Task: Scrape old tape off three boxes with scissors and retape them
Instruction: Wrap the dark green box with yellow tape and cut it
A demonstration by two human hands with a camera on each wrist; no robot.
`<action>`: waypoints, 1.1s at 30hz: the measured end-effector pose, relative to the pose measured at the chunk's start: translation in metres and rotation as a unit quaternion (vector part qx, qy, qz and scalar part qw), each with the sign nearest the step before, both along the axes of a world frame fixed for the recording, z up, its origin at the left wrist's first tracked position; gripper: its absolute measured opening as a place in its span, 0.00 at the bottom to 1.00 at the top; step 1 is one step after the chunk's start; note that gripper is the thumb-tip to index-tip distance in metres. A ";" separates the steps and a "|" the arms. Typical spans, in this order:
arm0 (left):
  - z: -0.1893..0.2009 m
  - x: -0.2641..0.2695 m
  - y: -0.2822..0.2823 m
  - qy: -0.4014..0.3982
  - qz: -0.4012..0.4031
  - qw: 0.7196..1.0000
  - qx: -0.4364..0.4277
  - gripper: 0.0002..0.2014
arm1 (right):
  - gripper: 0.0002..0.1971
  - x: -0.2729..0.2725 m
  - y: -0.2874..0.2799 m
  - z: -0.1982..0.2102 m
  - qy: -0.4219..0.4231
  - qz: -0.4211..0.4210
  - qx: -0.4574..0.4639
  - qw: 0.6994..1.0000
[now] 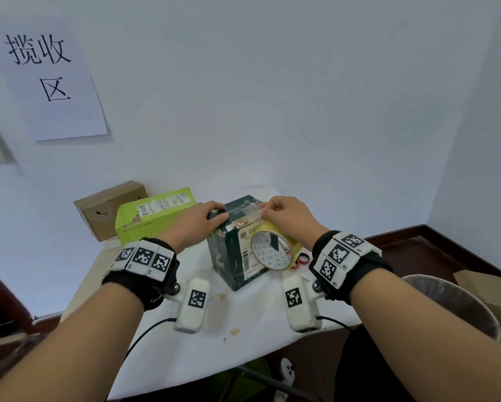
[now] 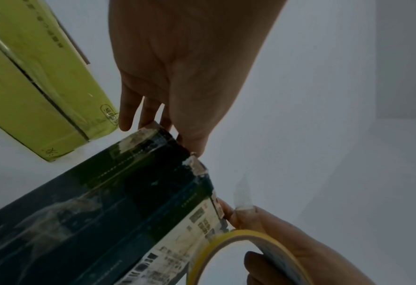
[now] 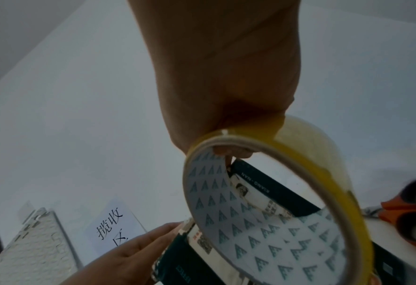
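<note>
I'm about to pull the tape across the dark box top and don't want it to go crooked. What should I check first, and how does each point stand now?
1. Dark green box held steady: ok, the left hand presses on its top.
2. Tape roll in hand: ok, the right hand grips it with fingers through the core.
3. Free tape end stuck to the top: cannot tell; a loose flap stands by the right fingers.
4. Scissors at hand for the cut: ok, on the table beside the box.
5. Old tape gone: not ok, torn patches remain along the top edge.
</note>
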State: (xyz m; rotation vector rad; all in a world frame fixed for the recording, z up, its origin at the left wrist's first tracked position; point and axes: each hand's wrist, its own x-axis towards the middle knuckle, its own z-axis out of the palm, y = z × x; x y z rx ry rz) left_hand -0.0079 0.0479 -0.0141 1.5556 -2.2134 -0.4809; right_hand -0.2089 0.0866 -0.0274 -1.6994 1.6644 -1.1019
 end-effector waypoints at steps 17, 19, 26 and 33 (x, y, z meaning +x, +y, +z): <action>0.043 -0.036 0.026 0.189 -0.052 0.978 0.064 0.12 | 0.09 0.008 0.026 0.028 0.066 -0.054 -0.016 0.996; 0.041 -0.036 0.025 0.190 -0.055 0.978 0.058 0.09 | 0.09 0.007 0.028 0.029 0.054 -0.057 0.000 0.997; 0.034 -0.032 0.021 0.218 -0.025 0.975 0.036 0.10 | 0.29 -0.002 0.038 0.043 -0.062 -0.018 0.183 0.981; 0.026 -0.028 0.019 0.199 -0.015 0.980 -0.008 0.09 | 0.16 0.000 0.043 0.040 -0.187 0.111 0.256 0.942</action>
